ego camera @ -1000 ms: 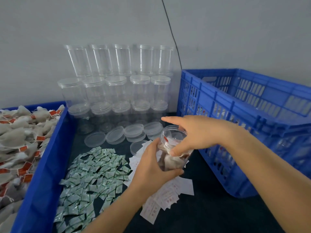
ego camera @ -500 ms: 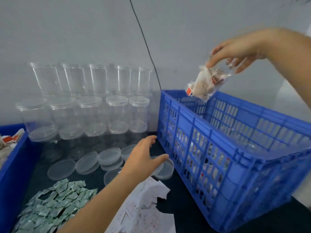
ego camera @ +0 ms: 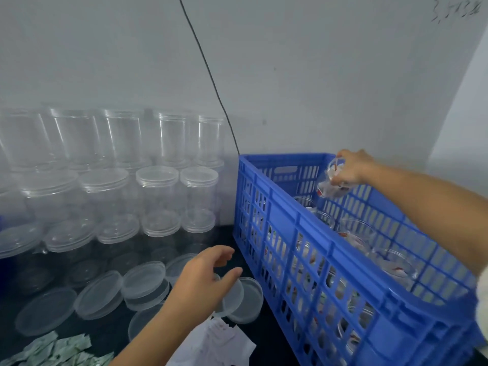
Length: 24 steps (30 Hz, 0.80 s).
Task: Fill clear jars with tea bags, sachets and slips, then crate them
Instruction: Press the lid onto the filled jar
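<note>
The right hand (ego camera: 352, 167) is gripping a filled jar (ego camera: 333, 182) over the blue crate (ego camera: 303, 249) already holding several, while the left hand (ego camera: 204, 276), released, is hovering over loose lids (ego camera: 144, 280), with many empty jars (ego camera: 158, 199) waiting.

faint pencilled scrawl on the wall (ego camera: 455, 11) at top right, perhaps digits, not legible, no other readable text

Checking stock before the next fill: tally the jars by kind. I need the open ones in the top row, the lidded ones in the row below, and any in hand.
Open jars, top row: 5
Lidded jars, row below: 4 plainly seen; the left edge is too blurred to count
Filled jar, gripped by the right hand over the crate: 1
Total: 10
</note>
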{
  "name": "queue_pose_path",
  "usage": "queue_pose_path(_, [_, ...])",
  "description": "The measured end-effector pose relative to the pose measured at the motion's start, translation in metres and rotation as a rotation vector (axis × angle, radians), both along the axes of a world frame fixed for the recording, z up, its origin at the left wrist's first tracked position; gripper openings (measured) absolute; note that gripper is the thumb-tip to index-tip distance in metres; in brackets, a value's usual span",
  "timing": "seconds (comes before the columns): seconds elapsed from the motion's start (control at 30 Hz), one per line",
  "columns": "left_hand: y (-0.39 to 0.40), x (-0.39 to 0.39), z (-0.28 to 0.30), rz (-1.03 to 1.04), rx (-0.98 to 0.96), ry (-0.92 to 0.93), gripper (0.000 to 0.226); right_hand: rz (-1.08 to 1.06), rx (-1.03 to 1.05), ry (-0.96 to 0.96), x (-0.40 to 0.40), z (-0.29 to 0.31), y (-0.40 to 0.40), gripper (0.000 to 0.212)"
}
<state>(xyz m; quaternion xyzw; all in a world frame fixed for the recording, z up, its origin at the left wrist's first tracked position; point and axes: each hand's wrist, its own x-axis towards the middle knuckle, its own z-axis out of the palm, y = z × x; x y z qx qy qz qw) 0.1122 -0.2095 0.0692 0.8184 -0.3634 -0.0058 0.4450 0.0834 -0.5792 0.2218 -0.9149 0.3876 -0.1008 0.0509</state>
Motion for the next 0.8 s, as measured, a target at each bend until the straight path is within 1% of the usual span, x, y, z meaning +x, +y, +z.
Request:
queue_pose_path(0.1, [0.001, 0.005, 0.0, 0.001, -0.043, -0.002, 0.029, 0.003, -0.014, 0.061, 0.012, -0.026, -0.017, 0.09])
queue_pose_path(0.23, [0.002, 0.009, 0.003, -0.008, -0.043, -0.035, 0.03, -0.026, -0.056, 0.155, 0.023, -0.047, -0.034, 0.088])
queue_pose_path(0.37, [0.001, 0.013, 0.005, -0.016, -0.057, -0.064, 0.031, -0.039, -0.103, 0.338, 0.03, -0.05, -0.043, 0.091])
queue_pose_path(0.47, [0.001, 0.012, 0.005, -0.029, -0.051, -0.084, 0.03, -0.033, -0.076, 0.439, 0.035, -0.06, -0.046, 0.092])
queue_pose_path(0.57, [0.0, 0.013, 0.0, -0.032, -0.038, -0.103, 0.03, -0.014, -0.019, 0.442, 0.036, -0.075, -0.051, 0.094])
queue_pose_path(0.63, [-0.001, 0.014, -0.002, -0.035, -0.026, -0.104, 0.031, 0.008, 0.009, 0.453, 0.035, -0.083, -0.052, 0.089])
queue_pose_path(0.8, [-0.004, 0.017, -0.006, -0.03, -0.008, -0.09, 0.032, 0.116, 0.095, 0.605, 0.039, -0.106, -0.046, 0.062])
